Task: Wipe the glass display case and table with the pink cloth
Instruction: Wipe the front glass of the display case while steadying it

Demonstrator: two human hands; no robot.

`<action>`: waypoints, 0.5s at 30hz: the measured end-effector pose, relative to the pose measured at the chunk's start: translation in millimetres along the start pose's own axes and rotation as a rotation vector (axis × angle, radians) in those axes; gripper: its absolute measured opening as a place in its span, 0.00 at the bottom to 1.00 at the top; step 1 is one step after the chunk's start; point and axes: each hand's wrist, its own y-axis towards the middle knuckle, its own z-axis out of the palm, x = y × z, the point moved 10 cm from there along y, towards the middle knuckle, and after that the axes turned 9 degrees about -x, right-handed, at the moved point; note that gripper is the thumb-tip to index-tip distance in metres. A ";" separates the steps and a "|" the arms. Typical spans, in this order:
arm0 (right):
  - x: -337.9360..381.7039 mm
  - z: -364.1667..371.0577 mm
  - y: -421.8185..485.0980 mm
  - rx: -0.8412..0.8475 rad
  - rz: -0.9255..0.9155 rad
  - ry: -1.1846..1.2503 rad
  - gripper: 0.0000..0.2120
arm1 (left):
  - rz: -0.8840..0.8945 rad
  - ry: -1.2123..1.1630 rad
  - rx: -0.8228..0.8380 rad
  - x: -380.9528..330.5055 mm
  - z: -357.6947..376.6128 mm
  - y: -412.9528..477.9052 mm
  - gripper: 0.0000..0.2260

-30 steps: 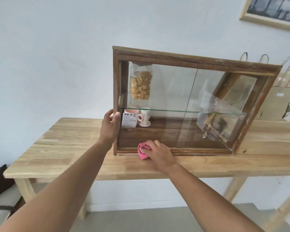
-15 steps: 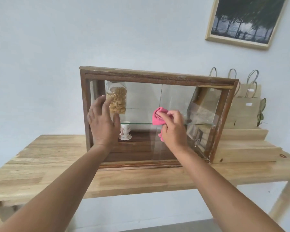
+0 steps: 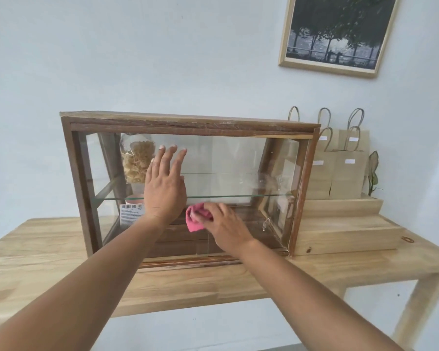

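Observation:
A glass display case (image 3: 81,188) with a dark wooden frame stands on a light wooden table (image 3: 36,252). My left hand (image 3: 165,184) lies flat on the front glass, fingers straight and pointing up. My right hand (image 3: 222,225) holds a bunched pink cloth (image 3: 195,219) against the lower middle of the front glass, just below the inner glass shelf. Inside the case I see a bag of dried pale food (image 3: 137,160) on the left, a pink cup (image 3: 133,198) and a labelled card (image 3: 131,214).
Stepped wooden risers (image 3: 340,231) sit on the table right of the case, carrying several brown paper bags (image 3: 347,173) and a small plant (image 3: 373,173). A framed picture (image 3: 337,34) hangs on the wall above. The table's front edge runs below my forearms.
My right hand moved the pink cloth from the case's bottom frame up to mid glass, then down to the lower glass. My left hand shifted from the left frame post onto the front glass.

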 end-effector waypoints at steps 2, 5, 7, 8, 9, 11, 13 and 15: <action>-1.9 5.1 -16.3 0.029 -0.074 -0.009 0.33 | 0.023 0.040 0.014 2.1 3.8 -1.5 0.32; -17.7 -30.0 21.6 -0.094 0.048 0.069 0.19 | 0.051 0.106 0.026 5.2 8.0 -2.8 0.36; -41.4 -69.3 57.2 -0.269 0.162 0.051 0.13 | 0.060 0.150 0.013 3.9 10.0 -3.2 0.38; -52.8 -82.7 72.4 -0.331 0.183 0.020 0.17 | 0.071 0.176 0.010 1.6 11.8 -3.2 0.39; -62.1 -92.8 83.4 -0.369 0.192 0.004 0.23 | 0.089 0.202 0.013 -2.1 14.5 -3.3 0.39; -68.6 -107.6 93.1 -0.391 0.154 -0.078 0.30 | 0.142 0.241 0.020 -11.7 20.3 -3.5 0.41; -71.6 -111.8 88.8 -0.377 0.073 -0.160 0.30 | 0.209 0.278 0.014 -22.2 24.8 -3.5 0.43; -89.3 -121.0 77.9 -0.388 0.061 -0.221 0.27 | 0.254 0.309 0.011 -29.0 28.7 -4.3 0.45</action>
